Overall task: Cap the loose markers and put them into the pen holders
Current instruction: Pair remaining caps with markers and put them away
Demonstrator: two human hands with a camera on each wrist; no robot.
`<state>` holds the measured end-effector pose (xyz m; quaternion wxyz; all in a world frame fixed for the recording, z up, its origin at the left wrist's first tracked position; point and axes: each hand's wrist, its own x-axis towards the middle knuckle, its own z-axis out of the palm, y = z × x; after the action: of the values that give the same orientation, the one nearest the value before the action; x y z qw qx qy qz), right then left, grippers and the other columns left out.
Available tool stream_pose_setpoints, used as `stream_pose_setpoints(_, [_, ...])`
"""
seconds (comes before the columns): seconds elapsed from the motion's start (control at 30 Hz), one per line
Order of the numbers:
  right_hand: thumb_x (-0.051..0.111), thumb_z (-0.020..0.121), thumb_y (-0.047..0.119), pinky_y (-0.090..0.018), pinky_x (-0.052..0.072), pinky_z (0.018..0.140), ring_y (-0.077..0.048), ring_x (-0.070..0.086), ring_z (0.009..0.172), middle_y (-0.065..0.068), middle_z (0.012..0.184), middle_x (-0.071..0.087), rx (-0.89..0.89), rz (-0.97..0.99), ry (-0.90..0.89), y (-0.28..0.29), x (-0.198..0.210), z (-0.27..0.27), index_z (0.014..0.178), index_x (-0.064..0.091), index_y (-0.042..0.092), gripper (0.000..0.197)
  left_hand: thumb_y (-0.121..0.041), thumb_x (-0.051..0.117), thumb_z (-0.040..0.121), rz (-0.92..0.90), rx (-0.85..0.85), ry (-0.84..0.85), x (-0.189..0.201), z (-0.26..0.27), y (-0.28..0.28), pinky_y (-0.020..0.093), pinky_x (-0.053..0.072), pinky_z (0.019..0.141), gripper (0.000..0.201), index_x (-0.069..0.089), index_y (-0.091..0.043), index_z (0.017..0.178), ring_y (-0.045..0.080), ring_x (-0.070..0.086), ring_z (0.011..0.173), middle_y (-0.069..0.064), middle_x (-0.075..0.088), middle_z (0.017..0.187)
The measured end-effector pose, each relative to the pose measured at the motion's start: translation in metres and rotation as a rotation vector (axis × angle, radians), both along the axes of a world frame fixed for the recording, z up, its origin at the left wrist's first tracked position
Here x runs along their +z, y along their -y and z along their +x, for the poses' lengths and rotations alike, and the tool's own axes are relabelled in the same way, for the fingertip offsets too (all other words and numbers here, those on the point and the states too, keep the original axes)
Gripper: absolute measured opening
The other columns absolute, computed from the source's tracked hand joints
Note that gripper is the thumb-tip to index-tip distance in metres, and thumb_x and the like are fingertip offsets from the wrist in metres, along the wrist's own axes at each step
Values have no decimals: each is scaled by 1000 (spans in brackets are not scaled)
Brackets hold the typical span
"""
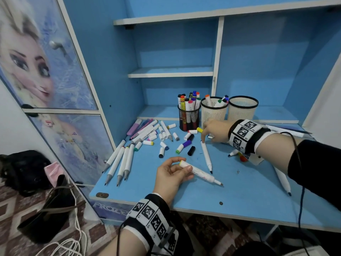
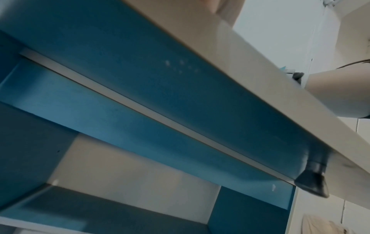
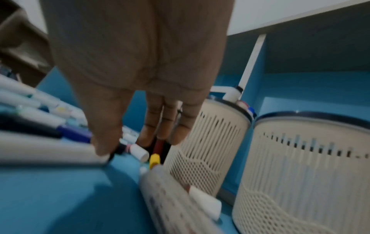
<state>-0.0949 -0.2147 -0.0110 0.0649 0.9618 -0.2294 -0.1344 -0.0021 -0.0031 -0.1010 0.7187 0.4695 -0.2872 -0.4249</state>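
My left hand (image 1: 181, 166) holds an uncapped white marker with a yellow end (image 1: 201, 172) low over the blue desk (image 1: 239, 193), tip pointing right. My right hand (image 1: 206, 133) reaches down beside the holders with straight fingers (image 3: 148, 136). Its index fingertip touches the top end of a thin white marker (image 1: 206, 157) lying on the desk. A yellow cap (image 1: 199, 129) (image 3: 154, 159) lies just beyond the fingers. Several loose caps (image 1: 164, 137) and uncapped markers (image 1: 120, 163) lie to the left. At the back stand a black mesh holder (image 1: 189, 117) full of markers, a cream holder (image 1: 214, 111) with some markers and an empty cream holder (image 1: 242, 108).
More markers (image 1: 282, 180) and an orange object (image 1: 243, 157) lie under my right forearm. Shelves rise behind the holders. A cupboard door (image 1: 46, 61) stands at the left, with bags (image 1: 46, 209) and a white cord on the floor below the desk's front edge.
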Motion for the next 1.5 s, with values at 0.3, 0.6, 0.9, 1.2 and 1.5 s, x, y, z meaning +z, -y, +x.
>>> stream_pose_setpoints(0.3, [63, 89, 24, -26, 37, 84, -19, 50, 104, -5, 112, 53, -61, 62, 53, 8, -6, 29, 122, 60, 17, 34, 11, 64, 80, 14, -6, -2, -2, 0, 2, 24, 58, 61, 20, 60, 0, 96, 19, 69, 65, 13, 69, 70])
stream_pose_setpoints(0.6, [64, 86, 11, -27, 43, 87, -26, 56, 110, -10, 121, 62, -186, -1, 43, 18, -11, 56, 122, 58, 10, 36, 13, 63, 79, 21, -20, 6, -3, 0, 3, 26, 58, 62, 23, 58, 3, 100, 18, 68, 62, 6, 67, 61])
stream_pose_setpoints(0.9, [61, 85, 1, -24, 36, 73, -26, 55, 106, -13, 124, 55, -227, -19, -10, 16, -11, 60, 127, 48, 10, 45, 12, 64, 79, 34, -23, 11, -2, 0, 3, 27, 58, 61, 22, 59, 3, 98, 20, 68, 61, 7, 66, 63])
stream_pose_setpoints(1.2, [68, 79, 7, -24, 41, 79, -26, 54, 110, -12, 125, 52, -218, 20, 134, 3, 6, 49, 121, 59, 8, 43, 11, 65, 79, 48, -6, 5, 0, 0, 1, 25, 57, 59, 22, 58, 4, 99, 20, 69, 62, 13, 68, 69])
stream_pose_setpoints(1.5, [73, 78, 9, -39, 52, 78, -24, 58, 81, -11, 89, 62, -296, 392, 652, -53, 54, -13, 111, 67, 28, 38, 10, 62, 81, 19, 24, -32, 0, 2, 0, 25, 58, 58, 19, 58, 1, 97, 21, 69, 63, 15, 70, 70])
